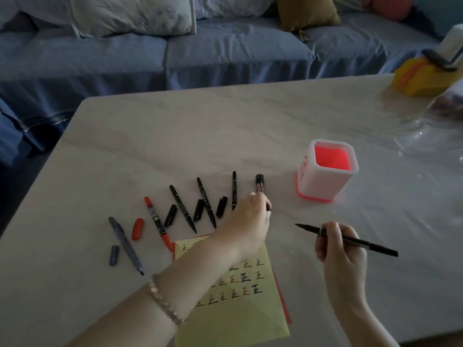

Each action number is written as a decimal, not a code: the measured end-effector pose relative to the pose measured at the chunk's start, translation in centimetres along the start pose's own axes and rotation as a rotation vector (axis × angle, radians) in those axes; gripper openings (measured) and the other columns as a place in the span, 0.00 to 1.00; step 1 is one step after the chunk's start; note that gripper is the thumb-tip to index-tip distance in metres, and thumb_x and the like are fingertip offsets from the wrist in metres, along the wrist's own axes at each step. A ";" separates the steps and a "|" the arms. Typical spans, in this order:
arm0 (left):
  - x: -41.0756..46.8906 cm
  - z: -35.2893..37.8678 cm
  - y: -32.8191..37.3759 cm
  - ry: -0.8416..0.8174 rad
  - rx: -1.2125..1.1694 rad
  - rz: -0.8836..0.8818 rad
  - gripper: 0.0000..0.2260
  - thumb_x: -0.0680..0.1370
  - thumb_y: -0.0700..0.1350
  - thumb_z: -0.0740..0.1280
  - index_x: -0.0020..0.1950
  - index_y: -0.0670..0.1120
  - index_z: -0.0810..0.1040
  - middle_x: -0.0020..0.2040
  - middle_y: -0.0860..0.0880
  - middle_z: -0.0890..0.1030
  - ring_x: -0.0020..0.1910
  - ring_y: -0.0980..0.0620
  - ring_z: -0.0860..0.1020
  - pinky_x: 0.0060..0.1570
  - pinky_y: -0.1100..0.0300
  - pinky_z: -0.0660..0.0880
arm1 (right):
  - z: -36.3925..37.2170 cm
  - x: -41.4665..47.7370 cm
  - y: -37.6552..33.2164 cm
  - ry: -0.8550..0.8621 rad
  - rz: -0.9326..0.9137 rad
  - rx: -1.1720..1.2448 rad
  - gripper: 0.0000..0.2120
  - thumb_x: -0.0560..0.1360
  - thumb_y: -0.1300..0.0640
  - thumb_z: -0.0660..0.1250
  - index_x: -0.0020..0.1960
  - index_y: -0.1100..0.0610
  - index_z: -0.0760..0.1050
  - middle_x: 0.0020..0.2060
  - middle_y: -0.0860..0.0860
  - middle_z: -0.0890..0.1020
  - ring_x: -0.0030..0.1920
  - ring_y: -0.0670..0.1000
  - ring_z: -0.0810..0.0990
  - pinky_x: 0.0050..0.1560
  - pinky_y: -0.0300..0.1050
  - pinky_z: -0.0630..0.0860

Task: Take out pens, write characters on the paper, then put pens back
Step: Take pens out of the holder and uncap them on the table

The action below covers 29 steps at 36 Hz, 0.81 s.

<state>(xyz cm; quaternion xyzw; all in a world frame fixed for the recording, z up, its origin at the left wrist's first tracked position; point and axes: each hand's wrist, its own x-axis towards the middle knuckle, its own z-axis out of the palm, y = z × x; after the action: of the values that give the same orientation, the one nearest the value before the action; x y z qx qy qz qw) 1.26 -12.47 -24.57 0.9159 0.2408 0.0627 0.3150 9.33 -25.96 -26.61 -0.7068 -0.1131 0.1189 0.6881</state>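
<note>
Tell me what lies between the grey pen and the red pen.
The head view shows a loose red cap there, between the grey pen and the red pen.

desk [225, 126]: stone-look top, smooth and glossy; reflections are seen at 2 o'clock. pen holder [307, 182]: smooth white plastic, satin finish, red inside. thick marker [260, 184]: plastic, printed label. thin black pen [350, 240]: matt plastic barrel. sheet [238, 321] at 6 o'clock: matt yellow paper. sofa cover [225, 51] at 12 o'clock: blue cloth, creased. bracelet [165, 304]: polished beads.
</note>
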 end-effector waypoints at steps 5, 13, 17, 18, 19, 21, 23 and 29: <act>4.5 3.8 0.4 0.116 0.180 0.198 0.09 0.78 0.36 0.61 0.55 0.36 0.75 0.52 0.41 0.72 0.50 0.42 0.71 0.50 0.56 0.64 | -1.2 -0.2 0.9 0.071 -0.041 -0.028 0.11 0.78 0.63 0.57 0.36 0.62 0.67 0.23 0.49 0.70 0.23 0.42 0.65 0.25 0.32 0.63; 5.7 5.5 -1.5 0.088 0.343 0.245 0.10 0.75 0.37 0.66 0.55 0.39 0.76 0.53 0.43 0.78 0.57 0.42 0.71 0.59 0.52 0.61 | -1.5 -0.5 1.3 0.092 -0.043 0.046 0.08 0.78 0.63 0.56 0.41 0.59 0.69 0.21 0.47 0.71 0.23 0.42 0.66 0.26 0.29 0.64; 2.9 3.4 -2.3 0.229 0.239 0.301 0.17 0.67 0.34 0.73 0.55 0.41 0.78 0.54 0.44 0.79 0.53 0.42 0.77 0.55 0.51 0.70 | -1.4 -0.8 1.7 0.063 -0.074 0.049 0.10 0.79 0.64 0.56 0.41 0.57 0.71 0.21 0.47 0.72 0.23 0.41 0.67 0.26 0.29 0.65; 1.6 2.8 -2.5 0.276 0.222 0.309 0.18 0.67 0.34 0.73 0.55 0.42 0.78 0.55 0.44 0.79 0.53 0.44 0.77 0.55 0.52 0.71 | -1.3 -1.0 1.9 0.042 -0.085 0.053 0.09 0.79 0.63 0.56 0.41 0.56 0.72 0.22 0.47 0.73 0.24 0.42 0.67 0.26 0.30 0.65; 0.1 2.1 -2.9 0.307 0.205 0.302 0.18 0.68 0.35 0.73 0.56 0.43 0.77 0.56 0.45 0.78 0.55 0.46 0.76 0.56 0.53 0.71 | -1.3 -1.2 2.0 0.011 -0.108 0.050 0.09 0.79 0.61 0.57 0.42 0.55 0.73 0.24 0.48 0.75 0.24 0.43 0.68 0.26 0.31 0.66; -3.4 0.9 -4.3 0.350 0.169 0.235 0.17 0.71 0.39 0.70 0.59 0.44 0.74 0.61 0.45 0.75 0.60 0.50 0.73 0.60 0.54 0.70 | -1.1 -1.9 2.4 -0.082 -0.154 0.031 0.08 0.78 0.57 0.57 0.45 0.54 0.75 0.30 0.51 0.79 0.27 0.46 0.72 0.27 0.33 0.69; -7.2 0.1 -6.0 0.365 0.133 0.130 0.17 0.74 0.47 0.66 0.62 0.45 0.71 0.65 0.45 0.72 0.64 0.54 0.67 0.63 0.54 0.66 | -1.1 -2.9 2.7 -0.242 -0.204 -0.061 0.08 0.78 0.58 0.58 0.49 0.53 0.76 0.38 0.50 0.81 0.33 0.47 0.77 0.33 0.32 0.73; -15.8 0.3 -10.0 0.247 0.080 -0.082 0.32 0.70 0.62 0.61 0.68 0.46 0.64 0.71 0.50 0.63 0.70 0.55 0.59 0.65 0.49 0.61 | 0.4 -5.9 3.3 -0.498 -0.241 -0.667 0.13 0.70 0.52 0.67 0.54 0.46 0.74 0.49 0.33 0.71 0.52 0.41 0.70 0.52 0.41 0.68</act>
<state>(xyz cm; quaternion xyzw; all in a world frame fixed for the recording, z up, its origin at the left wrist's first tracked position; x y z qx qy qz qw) -16.56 -13.33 -30.28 0.9023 0.3175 0.1526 0.2485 3.57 -27.55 -29.89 -0.8221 -0.3895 0.1616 0.3827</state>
